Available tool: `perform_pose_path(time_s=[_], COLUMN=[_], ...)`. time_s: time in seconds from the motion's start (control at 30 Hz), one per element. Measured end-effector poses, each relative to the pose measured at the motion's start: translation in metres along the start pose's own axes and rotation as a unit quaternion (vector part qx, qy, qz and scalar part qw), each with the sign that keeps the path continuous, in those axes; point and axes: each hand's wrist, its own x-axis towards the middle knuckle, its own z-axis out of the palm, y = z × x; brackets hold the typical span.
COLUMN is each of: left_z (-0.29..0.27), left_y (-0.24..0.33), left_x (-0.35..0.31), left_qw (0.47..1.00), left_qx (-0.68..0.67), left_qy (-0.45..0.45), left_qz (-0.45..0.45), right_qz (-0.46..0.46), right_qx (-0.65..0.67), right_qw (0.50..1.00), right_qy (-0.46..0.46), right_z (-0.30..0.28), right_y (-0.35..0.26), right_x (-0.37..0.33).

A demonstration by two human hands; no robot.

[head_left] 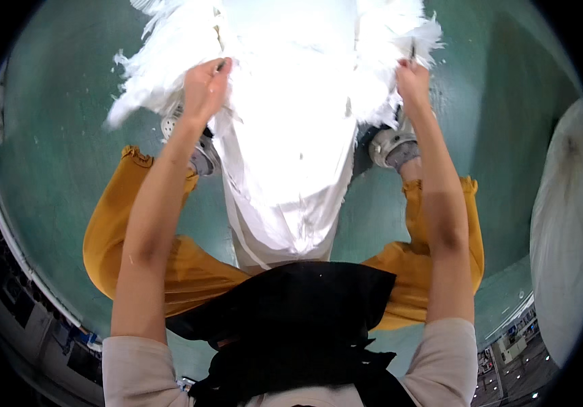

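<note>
A long white cloth piece (291, 129) stretches away from me between my legs, its middle washed out by glare. Ragged white feather-like strips (159, 71) spread from its left side, and a similar white fringe (386, 74) lies on the right. My left hand (207, 91) is closed at the inner edge of the left strips, with a small dark tip showing between thumb and finger. At the outer part of the right fringe, my right hand (414, 83) is closed around a thin dark object (413, 49) that points away from me. The exact kind of either object cannot be made out.
My knees in mustard trousers (111, 230) bend outward on both sides, with light clogs (386, 144) beside the cloth. A black apron (298, 298) covers my lap. A large whitish sack-like bundle (563, 224) stands at the far right on the green floor (61, 122).
</note>
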Motion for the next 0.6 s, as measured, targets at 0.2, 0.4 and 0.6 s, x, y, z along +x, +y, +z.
perform_pose_path(time_s=[0.2, 0.4, 0.6], left_z=[-0.056, -0.044, -0.024], left_y=[-0.076, -0.078, 0.051], left_x=[-0.014, -0.013, -0.025], left_qw=[0.974, 0.995, 0.99], left_qx=[0.184, 0.081, -0.113], left_qy=[-0.087, -0.031, -0.051], left_qz=[0.101, -0.053, -0.064], right_qz=[-0.081, 0.0, 0.049], right_qx=[-0.417, -0.291, 0.053], right_qw=[0.905, 0.955, 0.985], right_qy=[-0.025, 0.049, -0.154], right_z=[-0.09, -0.136, 0.024], right_y=[-0.003, 0.006, -0.075], right_x=[0.01, -0.01, -0.109])
